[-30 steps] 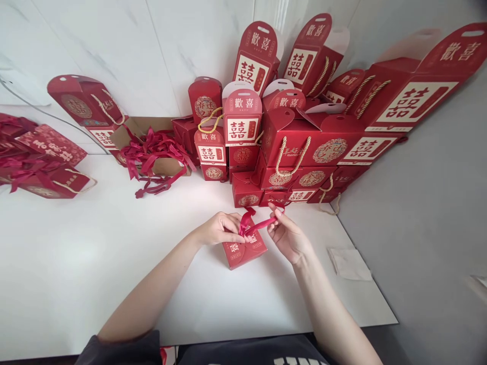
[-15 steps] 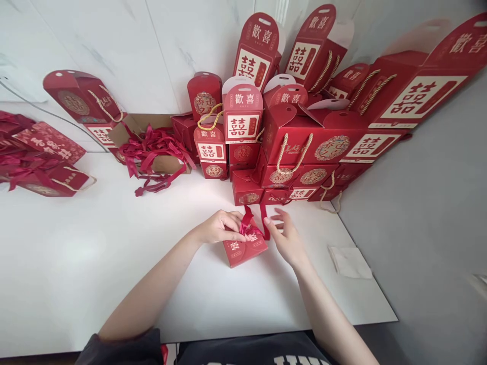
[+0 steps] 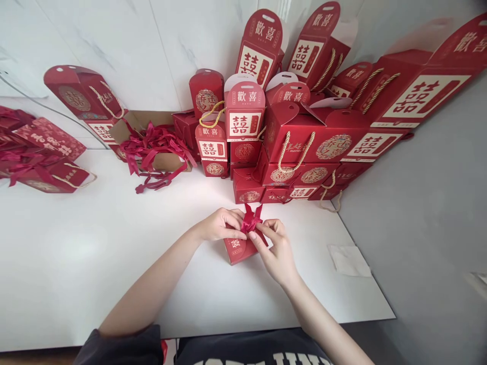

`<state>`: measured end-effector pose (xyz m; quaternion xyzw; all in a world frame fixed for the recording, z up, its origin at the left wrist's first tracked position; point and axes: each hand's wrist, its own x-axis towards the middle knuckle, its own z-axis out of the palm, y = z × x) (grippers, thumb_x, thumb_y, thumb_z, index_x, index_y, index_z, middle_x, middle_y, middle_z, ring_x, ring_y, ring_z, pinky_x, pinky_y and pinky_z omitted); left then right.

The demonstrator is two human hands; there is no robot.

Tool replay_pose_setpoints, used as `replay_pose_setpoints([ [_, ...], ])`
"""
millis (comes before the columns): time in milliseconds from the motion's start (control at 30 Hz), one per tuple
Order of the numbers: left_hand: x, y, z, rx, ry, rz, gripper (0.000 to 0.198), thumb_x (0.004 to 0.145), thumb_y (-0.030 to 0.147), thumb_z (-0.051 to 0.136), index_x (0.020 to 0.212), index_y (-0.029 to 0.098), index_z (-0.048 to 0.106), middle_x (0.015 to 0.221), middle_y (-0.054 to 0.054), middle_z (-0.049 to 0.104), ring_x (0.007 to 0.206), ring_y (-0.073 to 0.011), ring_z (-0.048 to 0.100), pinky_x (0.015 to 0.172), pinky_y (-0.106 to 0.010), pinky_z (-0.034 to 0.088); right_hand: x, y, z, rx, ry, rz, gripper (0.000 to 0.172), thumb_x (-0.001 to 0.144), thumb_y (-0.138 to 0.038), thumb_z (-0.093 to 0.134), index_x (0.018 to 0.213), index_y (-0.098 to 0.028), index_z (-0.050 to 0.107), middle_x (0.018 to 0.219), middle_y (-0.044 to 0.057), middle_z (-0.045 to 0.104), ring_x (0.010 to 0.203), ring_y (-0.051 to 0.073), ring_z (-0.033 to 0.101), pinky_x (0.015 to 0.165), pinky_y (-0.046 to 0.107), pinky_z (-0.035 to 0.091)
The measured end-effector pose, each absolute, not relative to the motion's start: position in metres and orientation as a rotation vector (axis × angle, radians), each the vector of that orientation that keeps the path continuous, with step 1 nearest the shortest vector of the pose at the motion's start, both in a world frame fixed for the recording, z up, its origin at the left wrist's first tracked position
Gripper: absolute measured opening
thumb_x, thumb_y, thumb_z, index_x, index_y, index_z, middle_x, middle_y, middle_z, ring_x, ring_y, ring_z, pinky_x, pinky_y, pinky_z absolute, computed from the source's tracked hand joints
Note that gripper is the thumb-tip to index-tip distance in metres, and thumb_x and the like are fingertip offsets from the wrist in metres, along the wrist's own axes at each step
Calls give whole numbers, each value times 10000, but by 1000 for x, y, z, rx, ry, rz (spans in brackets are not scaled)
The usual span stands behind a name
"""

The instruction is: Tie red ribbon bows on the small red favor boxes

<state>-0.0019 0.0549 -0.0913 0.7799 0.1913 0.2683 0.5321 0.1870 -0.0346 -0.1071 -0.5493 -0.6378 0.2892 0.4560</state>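
Right hand [image 3: 276, 248] moved in; with left hand [image 3: 220, 225], fingers clamp ribbon [image 3: 251, 218] atop small box [image 3: 238, 250]; box stack [image 3: 289, 152] just behind.

Readable markings, Chinese characters only:

- Tall red card gift box with an arched flap, back centre [image 3: 262, 50]: "歡喜" on the flap and a large red "囍" on the cream label below.
- Second tall red gift box with gold rope handles, just to its right [image 3: 315, 45]: the same "歡喜" and "囍".
- Medium red box with a white-lined flap, in front [image 3: 244, 114]: "歡喜" above "囍".
- Small red box with a cream label, beside it [image 3: 211, 147]: "囍".
- Large tilted red box, far right [image 3: 418, 94]: "歡喜" and "囍".
- Small red ribbon-tied card box [image 3: 238, 251]: pale print, too small to read.
- Dark garment, bottom edge [image 3: 228, 351]: white letters cut off, unreadable.
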Motion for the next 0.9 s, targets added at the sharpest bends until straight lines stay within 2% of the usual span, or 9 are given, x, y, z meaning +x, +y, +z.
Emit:
replay_pose_setpoints([
  [133, -1, 54, -90, 1846, 445, 632, 79, 784, 233, 744, 839, 201, 791, 832, -92, 753, 961, -207, 626, 876, -339, 505, 179, -22, -113, -1228, -1132, 1108, 217, 794, -421, 716, 800, -204, 719, 894, 51, 601, 812, 190, 558, 781, 355, 468],
  [300, -2, 53, -90, 1826, 475, 623, 102, 784, 281, 746, 762, 190, 784, 839, -101, 750, 938, -210, 632, 860, -338, 509, 182, -18, -104, -1081, -907, 1193, 153, 790, -344, 742, 785, -205, 679, 762, 7, 666, 712, 151, 580, 714, 307, 481],
  [433, -3, 54, -86, 1781, 504, 566, 162, 836, 323, 691, 864, 197, 787, 917, -97, 732, 983, -205, 616, 904, -331, 482, 179, -32, -87, -1051, -1013, 944, 94, 809, -267, 730, 785, -207, 662, 739, -8, 655, 653, 124, 558, 635, 268, 473],
  [533, -4, 55, -80, 1738, 523, 523, 275, 874, 371, 634, 748, 165, 766, 822, -86, 703, 953, -204, 595, 868, -318, 470, 171, -45, -76, -943, -1377, 678, 95, 816, -163, 714, 773, -207, 642, 729, -8, 644, 634, 120, 555, 598, 257, 470],
  [633, -5, 55, -74, 1704, 599, 458, 363, 868, 406, 626, 644, 135, 717, 791, -80, 670, 932, -208, 585, 827, -307, 465, 157, -49, -74, -727, -1846, 389, 112, 872, -83, 615, 845, -190, 635, 801, 28, 676, 721, 151, 611, 647, 280, 510],
  [700, -4, 54, -71, 1708, 649, 422, 344, 859, 392, 636, 656, 125, 715, 843, -80, 665, 913, -198, 586, 823, -303, 462, 146, -47, -77, -616, -2143, 135, 158, 896, -47, 543, 840, -164, 631, 782, 40, 672, 701, 162, 604, 608, 289, 498],
  [767, -2, 53, -68, 1738, 663, 411, 299, 853, 362, 646, 687, 126, 725, 851, -76, 662, 922, -193, 584, 849, -304, 457, 134, -43, -82, -572, -2366, -87, 213, 887, -20, 511, 753, -151, 613, 705, 35, 634, 628, 165, 569, 511, 290, 441],
  [833, 1, 52, -66, 1793, 668, 418, 285, 827, 347, 677, 645, 130, 709, 759, -58, 638, 900, -185, 575, 844, -296, 454, 123, -40, -86, -576, -2515, -207, 224, 863, -5, 514, 708, -144, 595, 680, 42, 610, 615, 178, 561, 462, 289, 395],
  [900, 2, 52, -64, 1852, 675, 421, 324, 787, 345, 718, 550, 135, 653, 662, -32, 583, 817, -166, 554, 774, -279, 452, 118, -37, -85, -599, -2621, -195, 206, 854, 3, 514, 726, -132, 604, 703, 61, 621, 641, 191, 574, 470, 290, 400],
])
